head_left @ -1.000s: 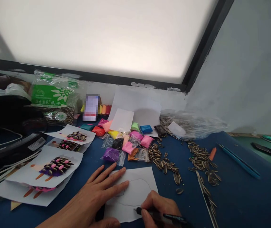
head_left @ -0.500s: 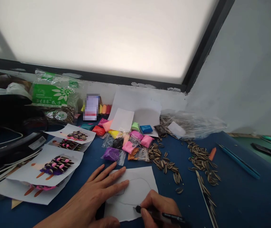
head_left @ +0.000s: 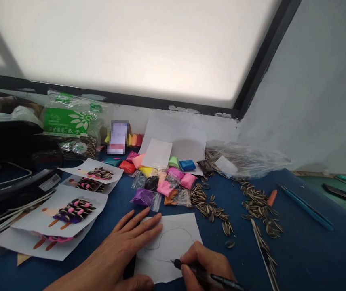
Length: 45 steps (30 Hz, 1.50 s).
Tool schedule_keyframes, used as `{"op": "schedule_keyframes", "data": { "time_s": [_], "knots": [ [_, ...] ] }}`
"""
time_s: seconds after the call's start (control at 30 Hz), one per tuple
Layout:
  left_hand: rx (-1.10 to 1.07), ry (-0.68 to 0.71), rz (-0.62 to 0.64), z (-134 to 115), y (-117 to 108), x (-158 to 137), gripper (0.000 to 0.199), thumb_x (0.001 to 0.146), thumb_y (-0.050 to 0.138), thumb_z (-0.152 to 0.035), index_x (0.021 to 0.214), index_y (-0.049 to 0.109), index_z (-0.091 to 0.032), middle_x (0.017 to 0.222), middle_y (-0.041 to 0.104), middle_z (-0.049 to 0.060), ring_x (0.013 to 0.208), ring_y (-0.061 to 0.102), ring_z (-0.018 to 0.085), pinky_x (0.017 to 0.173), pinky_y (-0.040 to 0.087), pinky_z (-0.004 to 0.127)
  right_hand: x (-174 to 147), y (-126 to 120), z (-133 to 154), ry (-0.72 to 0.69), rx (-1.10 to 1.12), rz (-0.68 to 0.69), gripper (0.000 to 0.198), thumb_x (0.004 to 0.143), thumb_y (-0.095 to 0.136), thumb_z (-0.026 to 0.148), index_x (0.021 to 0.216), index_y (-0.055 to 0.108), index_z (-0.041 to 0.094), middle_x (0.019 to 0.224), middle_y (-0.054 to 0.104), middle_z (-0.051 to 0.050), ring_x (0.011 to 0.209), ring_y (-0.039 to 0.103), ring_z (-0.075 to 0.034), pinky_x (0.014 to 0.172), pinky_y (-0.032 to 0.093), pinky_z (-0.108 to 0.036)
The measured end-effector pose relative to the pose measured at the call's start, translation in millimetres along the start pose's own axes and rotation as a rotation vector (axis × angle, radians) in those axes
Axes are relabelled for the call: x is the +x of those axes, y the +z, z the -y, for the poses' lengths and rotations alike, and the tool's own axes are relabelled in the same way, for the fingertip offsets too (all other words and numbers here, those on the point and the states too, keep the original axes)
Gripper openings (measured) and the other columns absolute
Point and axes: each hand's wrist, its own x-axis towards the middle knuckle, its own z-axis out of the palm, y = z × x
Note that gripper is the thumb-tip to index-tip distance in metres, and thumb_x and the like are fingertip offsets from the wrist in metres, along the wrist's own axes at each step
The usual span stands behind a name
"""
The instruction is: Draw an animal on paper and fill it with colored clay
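A white sheet of paper (head_left: 167,271) lies on the blue table surface in front of me, with a thin curved outline drawn on it. My left hand (head_left: 132,244) rests on the sheet's left side, fingers spread and flat. In my right hand (head_left: 207,262) is a black pen (head_left: 195,271), its tip at the lower line of the outline. Fingers and thumb pinch the pen near its tip. Just beyond the sheet are small packets of coloured clay, among them a purple packet (head_left: 142,197) and a pink packet (head_left: 164,188).
Left lie papers with seed-covered hedgehog pictures (head_left: 74,212). Loose sunflower seeds (head_left: 201,198) are scattered to the right, near metal tweezers (head_left: 264,254) and a blue pen-like tool (head_left: 306,206). A green seed bag (head_left: 66,121) and a phone (head_left: 118,137) stand at the back.
The pen tip has shifted slightly up and left along the lower line. My left fingers have drawn back a little, uncovering more of the outline.
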Motion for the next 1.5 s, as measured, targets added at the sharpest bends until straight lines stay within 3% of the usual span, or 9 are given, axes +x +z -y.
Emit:
{"op": "schedule_keyframes", "data": {
  "time_s": [0.3,0.5,0.6,0.87,1.1,1.5],
  "knots": [
    [0.022,0.056,-0.038,6.6,6.3,1.2,0.085,0.094,0.069,-0.054,0.161,0.018,-0.045,0.166,0.023,-0.001,0.151,0.024,0.037,0.12,0.018,0.063,16.4,2.8,8.4,0.054,0.044,0.01,0.012,0.092,0.052,0.027,0.087,0.061,0.02,0.065,0.062,0.001,0.049,0.052,-0.012,0.047,0.037,-0.021],
    [0.031,0.064,-0.032,7.8,6.9,2.2,0.092,0.095,0.068,-0.055,0.161,0.005,-0.045,0.167,0.022,-0.001,0.151,0.022,0.038,0.119,0.02,0.065,16.1,9.6,3.2,-0.018,-0.045,-0.049,0.014,0.092,0.053,0.025,0.087,0.065,0.02,0.067,0.064,0.0,0.052,0.056,-0.013,0.051,0.042,-0.021],
    [0.016,0.062,-0.035,9.0,7.9,2.5,0.092,0.093,0.07,-0.056,0.161,0.01,-0.045,0.166,0.023,-0.001,0.151,0.024,0.039,0.12,0.019,0.064,17.4,10.7,2.4,-0.052,-0.054,-0.06,0.014,0.093,0.054,0.025,0.09,0.067,0.021,0.072,0.069,-0.002,0.058,0.061,-0.015,0.055,0.047,-0.022],
    [0.016,0.056,-0.031,11.5,10.2,0.3,0.085,0.092,0.07,-0.057,0.161,0.022,-0.044,0.166,0.023,-0.002,0.152,0.022,0.038,0.121,0.018,0.062,18.1,9.5,1.0,-0.037,-0.034,-0.021,0.017,0.092,0.053,0.026,0.091,0.069,0.021,0.071,0.069,-0.003,0.053,0.057,-0.014,0.053,0.047,-0.021],
    [0.017,0.051,-0.015,11.5,8.9,2.2,0.086,0.092,0.071,-0.056,0.161,0.022,-0.043,0.167,0.022,-0.002,0.152,0.02,0.038,0.121,0.018,0.063,18.6,10.0,2.7,-0.008,-0.038,-0.012,0.017,0.091,0.053,0.025,0.091,0.069,0.021,0.074,0.071,-0.003,0.062,0.066,-0.017,0.061,0.05,-0.023],
    [0.048,0.029,-0.073,12.1,20.8,1.0,0.092,0.088,0.077,-0.054,0.161,0.022,-0.044,0.167,0.021,-0.003,0.153,0.018,0.036,0.123,0.016,0.06,15.8,9.6,5.2,0.002,-0.149,-0.073,0.017,0.091,0.049,0.02,0.084,0.064,0.02,0.066,0.065,0.001,0.054,0.062,-0.013,0.053,0.042,-0.021]
  ]
}}
